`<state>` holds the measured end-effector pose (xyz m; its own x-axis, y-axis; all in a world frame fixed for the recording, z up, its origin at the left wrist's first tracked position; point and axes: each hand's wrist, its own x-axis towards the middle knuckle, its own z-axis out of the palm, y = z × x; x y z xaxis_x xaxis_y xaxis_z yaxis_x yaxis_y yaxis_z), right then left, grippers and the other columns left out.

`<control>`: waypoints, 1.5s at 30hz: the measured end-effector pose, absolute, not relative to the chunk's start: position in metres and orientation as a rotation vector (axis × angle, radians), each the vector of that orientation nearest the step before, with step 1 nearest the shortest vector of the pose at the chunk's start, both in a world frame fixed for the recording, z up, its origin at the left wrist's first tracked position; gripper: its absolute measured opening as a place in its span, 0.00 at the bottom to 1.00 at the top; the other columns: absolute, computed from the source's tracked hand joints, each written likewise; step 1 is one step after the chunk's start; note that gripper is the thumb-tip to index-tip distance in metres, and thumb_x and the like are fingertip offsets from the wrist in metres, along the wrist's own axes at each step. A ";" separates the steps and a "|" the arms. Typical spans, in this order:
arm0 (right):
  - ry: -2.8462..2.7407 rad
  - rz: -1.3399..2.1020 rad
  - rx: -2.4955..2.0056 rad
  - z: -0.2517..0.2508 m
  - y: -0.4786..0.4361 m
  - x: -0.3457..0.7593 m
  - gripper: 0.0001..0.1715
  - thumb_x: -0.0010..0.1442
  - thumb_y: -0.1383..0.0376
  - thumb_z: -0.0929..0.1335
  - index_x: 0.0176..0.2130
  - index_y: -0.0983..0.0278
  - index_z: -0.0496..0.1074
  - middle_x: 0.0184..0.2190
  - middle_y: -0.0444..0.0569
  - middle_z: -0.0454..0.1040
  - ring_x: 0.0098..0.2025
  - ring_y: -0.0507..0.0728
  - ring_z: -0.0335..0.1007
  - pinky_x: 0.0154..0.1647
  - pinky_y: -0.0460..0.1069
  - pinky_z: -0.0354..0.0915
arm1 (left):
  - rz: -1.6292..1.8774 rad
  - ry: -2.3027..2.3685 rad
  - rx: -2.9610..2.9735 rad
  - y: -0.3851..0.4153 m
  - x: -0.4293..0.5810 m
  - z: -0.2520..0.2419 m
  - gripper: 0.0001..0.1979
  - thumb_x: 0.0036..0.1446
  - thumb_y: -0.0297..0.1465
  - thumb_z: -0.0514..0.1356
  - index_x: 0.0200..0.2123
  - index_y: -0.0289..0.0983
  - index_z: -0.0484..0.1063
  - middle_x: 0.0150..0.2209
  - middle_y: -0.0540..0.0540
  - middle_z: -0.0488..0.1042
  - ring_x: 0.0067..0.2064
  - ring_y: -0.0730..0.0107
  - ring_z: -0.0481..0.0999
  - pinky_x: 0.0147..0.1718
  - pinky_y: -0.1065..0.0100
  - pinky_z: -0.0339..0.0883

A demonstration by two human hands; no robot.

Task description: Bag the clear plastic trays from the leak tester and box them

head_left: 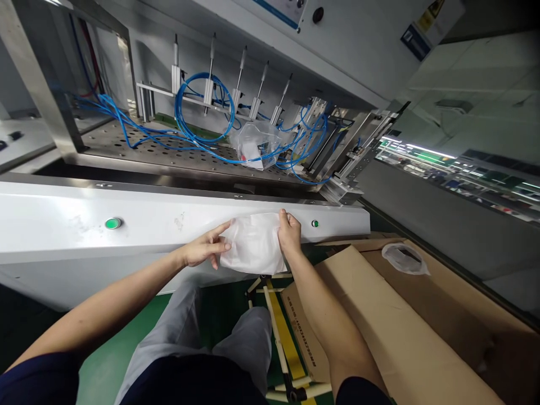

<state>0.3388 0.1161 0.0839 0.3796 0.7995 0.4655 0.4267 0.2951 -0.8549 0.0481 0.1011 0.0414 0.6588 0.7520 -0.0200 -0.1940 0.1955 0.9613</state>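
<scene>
Grey trousers (pixel 248 343), left hand (pixel 206 244) spread on white plastic bag (pixel 253 247), right hand (pixel 289 232) pinching its edge, against white machine rail (pixel 63 225)

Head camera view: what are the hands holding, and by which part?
A white plastic bag: the right hand pinches its top edge; the left hand touches its left side, grip unclear.

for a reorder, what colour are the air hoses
The pneumatic hoses are bright blue, best seen in the head view.
</scene>
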 end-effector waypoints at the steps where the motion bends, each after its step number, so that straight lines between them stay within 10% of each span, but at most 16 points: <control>1: -1.252 0.365 -1.312 0.084 0.116 0.338 0.42 0.62 0.27 0.65 0.27 0.59 0.53 0.24 0.40 0.51 0.28 0.52 0.48 0.29 0.48 0.52 | 0.750 0.604 1.198 0.104 0.050 0.043 0.55 0.45 0.49 0.80 0.72 0.45 0.63 0.35 0.49 0.72 0.32 0.70 0.73 0.22 0.72 0.73; 6: -1.351 0.391 -1.246 0.086 0.115 0.334 0.42 0.63 0.27 0.65 0.27 0.59 0.54 0.24 0.40 0.51 0.28 0.52 0.49 0.30 0.48 0.52 | 0.874 0.772 1.067 0.121 0.062 0.048 0.34 0.37 0.51 0.83 0.41 0.34 0.83 0.39 0.40 0.81 0.36 0.68 0.79 0.24 0.77 0.67; 14: -1.585 0.396 -1.152 0.109 0.094 0.324 0.39 0.66 0.32 0.66 0.26 0.61 0.59 0.24 0.42 0.54 0.28 0.53 0.51 0.30 0.48 0.53 | 0.837 0.755 0.865 0.124 0.087 0.054 0.36 0.30 0.47 0.86 0.38 0.36 0.75 0.34 0.47 0.78 0.27 0.75 0.75 0.17 0.78 0.59; 20: -1.647 0.362 -1.137 0.126 0.079 0.328 0.39 0.65 0.31 0.66 0.28 0.62 0.69 0.23 0.44 0.61 0.28 0.54 0.56 0.31 0.48 0.57 | 0.798 0.579 0.760 0.120 0.093 0.066 0.45 0.37 0.37 0.85 0.60 0.45 0.75 0.36 0.52 0.77 0.20 0.87 0.60 0.15 0.80 0.44; 29: -1.525 0.153 -1.205 0.126 0.081 0.356 0.35 0.63 0.34 0.69 0.30 0.62 0.73 0.25 0.46 0.67 0.30 0.55 0.61 0.34 0.49 0.62 | 0.867 0.656 0.890 0.138 0.087 0.066 0.28 0.27 0.30 0.86 0.34 0.32 0.81 0.29 0.47 0.76 0.27 0.78 0.71 0.19 0.78 0.47; 37: -1.510 0.114 -1.215 0.118 0.086 0.367 0.38 0.59 0.30 0.72 0.31 0.62 0.72 0.24 0.44 0.67 0.29 0.55 0.61 0.32 0.48 0.61 | 0.709 0.643 0.924 0.135 0.079 0.087 0.36 0.33 0.44 0.85 0.45 0.35 0.81 0.27 0.51 0.72 0.20 0.83 0.61 0.17 0.78 0.40; 45: -1.489 0.062 -1.208 0.127 0.086 0.368 0.41 0.59 0.28 0.70 0.26 0.61 0.64 0.23 0.42 0.58 0.28 0.53 0.54 0.31 0.48 0.55 | 0.660 0.730 1.095 0.140 0.078 0.083 0.28 0.28 0.40 0.85 0.24 0.35 0.72 0.22 0.52 0.67 0.20 0.81 0.62 0.17 0.77 0.41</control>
<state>0.3675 0.0865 0.1270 0.1908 0.6859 0.7023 0.6249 0.4668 -0.6257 0.0777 0.1398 0.0829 0.5975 0.7784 -0.1925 -0.1136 0.3198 0.9407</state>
